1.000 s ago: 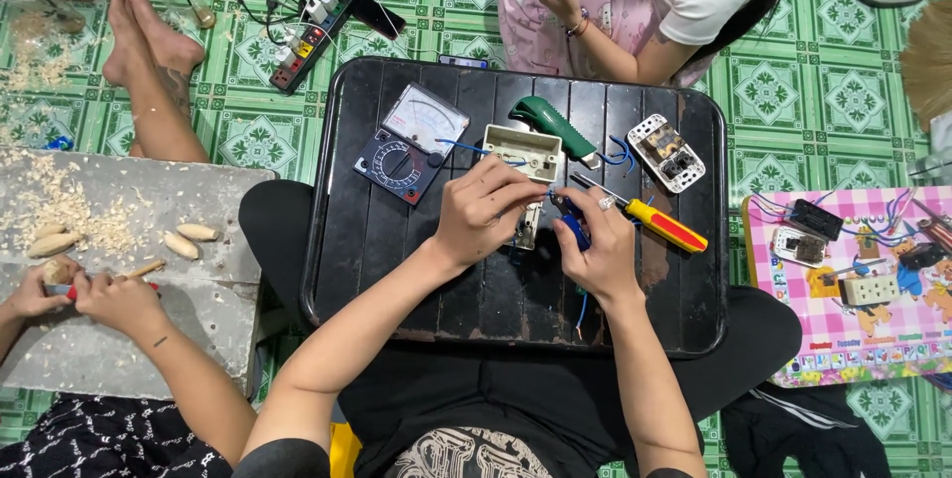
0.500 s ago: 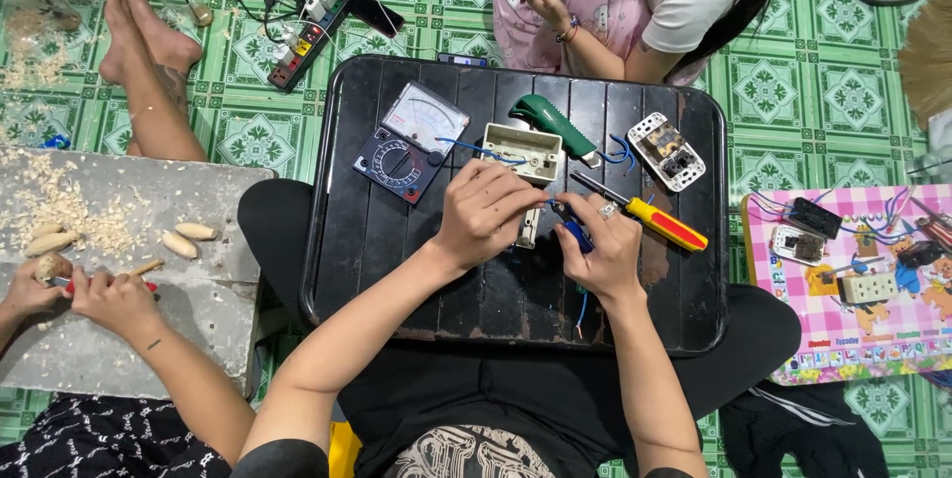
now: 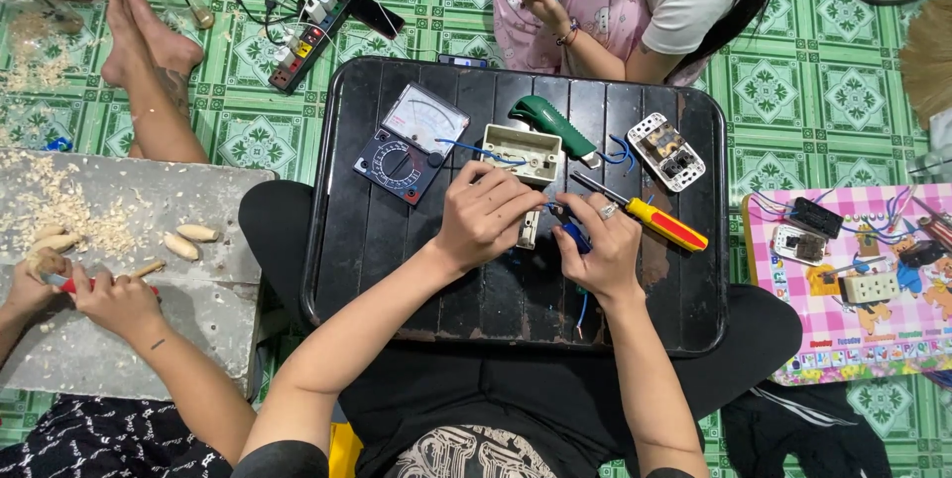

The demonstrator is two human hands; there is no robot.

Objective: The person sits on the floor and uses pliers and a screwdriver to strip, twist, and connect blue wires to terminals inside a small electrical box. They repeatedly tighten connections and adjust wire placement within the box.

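Seated cross-legged on a green patterned tile floor (image 3: 793,91), a person works over a black slatted tray table (image 3: 397,270) with rounded corners. The left hand (image 3: 483,215) is curled, fingers closed around a small cream plastic part (image 3: 529,230) at the table's middle. The right hand (image 3: 605,245), a ring on one finger, is closed on a blue-handled tool (image 3: 572,236) pressed against the same part; a thin blue wire (image 3: 582,304) trails toward the table's near edge. Just beyond the hands lie a cream rectangular box (image 3: 523,153), a green-handled cutter (image 3: 550,126), a red-and-yellow screwdriver (image 3: 650,217), a white socket plate (image 3: 666,152) and a black dial meter (image 3: 409,144). At far left, another person's hands (image 3: 94,290) work over a grey board (image 3: 198,290) strewn with pale wood shavings. A pink checked mat (image 3: 793,339) holding switches lies to the right
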